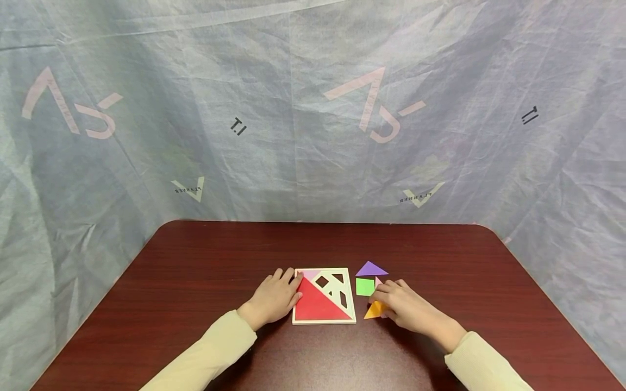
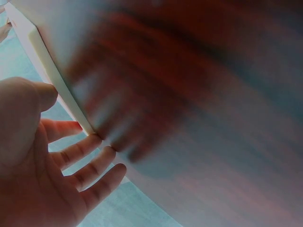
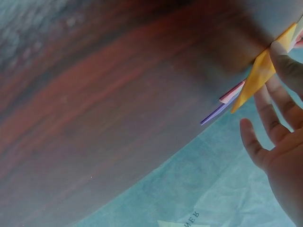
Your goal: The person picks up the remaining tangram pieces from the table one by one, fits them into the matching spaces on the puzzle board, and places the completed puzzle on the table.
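Note:
A square white tangram board (image 1: 324,322) lies on the table with a large red triangle (image 1: 318,302) and a pink piece (image 1: 310,273) set in it. My left hand (image 1: 274,296) rests at its left side, fingertips over the edge; in the left wrist view the fingers spread loosely beside the pale board edge (image 2: 61,85). My right hand (image 1: 406,305) pinches an orange tangram piece (image 1: 374,310), partly covered by the fingers. In the right wrist view the thumb presses on the orange piece (image 3: 262,71), which stands tilted.
Right of the board lie a green square (image 1: 364,287), a purple triangle (image 1: 371,269) behind it, and a small pink piece (image 1: 377,281) partly hidden by my right hand. Several cut-outs show in the board's right half. A grey cloth (image 1: 303,136) hangs behind the dark red table (image 1: 220,260).

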The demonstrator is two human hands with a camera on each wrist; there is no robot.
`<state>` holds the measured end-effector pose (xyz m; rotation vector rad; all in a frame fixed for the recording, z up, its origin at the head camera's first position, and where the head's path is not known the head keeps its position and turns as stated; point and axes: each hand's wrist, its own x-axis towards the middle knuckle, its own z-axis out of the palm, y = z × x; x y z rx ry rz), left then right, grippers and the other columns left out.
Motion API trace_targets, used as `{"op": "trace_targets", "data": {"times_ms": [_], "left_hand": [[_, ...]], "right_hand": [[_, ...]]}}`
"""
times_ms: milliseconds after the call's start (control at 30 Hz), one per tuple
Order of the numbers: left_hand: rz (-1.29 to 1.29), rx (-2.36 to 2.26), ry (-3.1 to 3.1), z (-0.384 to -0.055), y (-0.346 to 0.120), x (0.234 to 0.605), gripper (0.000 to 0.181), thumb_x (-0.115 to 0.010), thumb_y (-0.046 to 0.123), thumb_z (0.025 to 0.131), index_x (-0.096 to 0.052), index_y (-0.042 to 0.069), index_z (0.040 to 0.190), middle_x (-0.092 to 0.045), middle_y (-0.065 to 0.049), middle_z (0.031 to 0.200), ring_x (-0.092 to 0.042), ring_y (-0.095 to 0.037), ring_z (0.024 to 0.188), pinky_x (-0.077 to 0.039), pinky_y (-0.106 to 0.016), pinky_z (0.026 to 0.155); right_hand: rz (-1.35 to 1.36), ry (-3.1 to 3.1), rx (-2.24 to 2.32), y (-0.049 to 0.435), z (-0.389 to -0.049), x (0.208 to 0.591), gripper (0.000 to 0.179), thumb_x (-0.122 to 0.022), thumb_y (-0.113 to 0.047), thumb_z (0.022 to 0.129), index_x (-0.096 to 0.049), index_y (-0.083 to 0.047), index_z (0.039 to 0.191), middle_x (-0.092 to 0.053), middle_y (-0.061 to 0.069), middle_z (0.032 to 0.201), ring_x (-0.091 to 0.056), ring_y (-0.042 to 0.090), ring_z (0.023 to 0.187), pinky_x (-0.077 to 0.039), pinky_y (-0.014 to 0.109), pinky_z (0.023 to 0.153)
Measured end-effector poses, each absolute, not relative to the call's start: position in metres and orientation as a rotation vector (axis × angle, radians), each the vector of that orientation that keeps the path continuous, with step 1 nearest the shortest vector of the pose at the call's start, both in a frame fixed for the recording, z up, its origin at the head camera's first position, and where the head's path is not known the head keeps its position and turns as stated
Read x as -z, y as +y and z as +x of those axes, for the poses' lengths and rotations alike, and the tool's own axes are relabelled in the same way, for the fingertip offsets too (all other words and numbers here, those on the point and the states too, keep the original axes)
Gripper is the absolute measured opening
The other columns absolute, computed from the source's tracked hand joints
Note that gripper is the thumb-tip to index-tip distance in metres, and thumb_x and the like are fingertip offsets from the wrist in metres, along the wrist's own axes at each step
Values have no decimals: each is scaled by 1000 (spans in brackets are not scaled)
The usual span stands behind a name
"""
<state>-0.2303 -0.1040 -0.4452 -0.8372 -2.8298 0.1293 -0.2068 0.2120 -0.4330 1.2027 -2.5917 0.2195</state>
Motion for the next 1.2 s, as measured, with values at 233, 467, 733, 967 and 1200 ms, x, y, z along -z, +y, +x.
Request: {"op": "trace_targets", "data": {"times_ms": [233, 467, 733, 967, 1200], "left_hand": [[-834, -118, -2838, -230, -104, 446, 45, -47, 36, 93, -50, 8, 129, -48, -11, 119, -47, -27, 103, -46, -40, 82], [-836, -107, -2831, -230, -104, 446, 45, -48, 36, 93, -51, 8, 128, -49, -11, 119, -48, -27, 101, -46, -40, 81], [-836, -105, -2817, -230, -104, 445, 45, -48, 36, 93, -52, 8, 128, -49, -11, 118, -48, -27, 101, -47, -40, 81], [-837, -111, -2814, -229, -104, 444, 45, -48, 36, 93, -52, 8, 127, -49, -11, 117, -48, -27, 100, -47, -39, 81], [-839, -118, -2812, -230, -104, 446, 45, -48, 36, 93, -52, 8, 128, -49, -11, 117, -48, -27, 99, -47, -39, 80]], "right_hand": [[1218, -2508, -213, 213, -210, 434, 34, -78, -3, 60, -65, -19, 87, -58, -9, 86, -54, 12, 82, -38, 31, 73], [1231, -2449, -217, 212, -211, 434, 31, -73, 3, 64, -65, -20, 83, -59, -10, 83, -56, 10, 80, -38, 30, 74], [1252, -2425, -245, 211, -213, 433, 27, -68, 5, 68, -65, -19, 80, -60, -10, 80, -56, 5, 79, -37, 28, 73], [1252, -2435, -250, 210, -214, 432, 21, -67, 1, 73, -65, -19, 78, -61, -13, 75, -55, 5, 77, -36, 27, 72], [1257, -2415, -233, 208, -214, 430, 23, -67, 3, 71, -64, -19, 76, -59, -13, 73, -52, 6, 75, -35, 27, 71]]}}
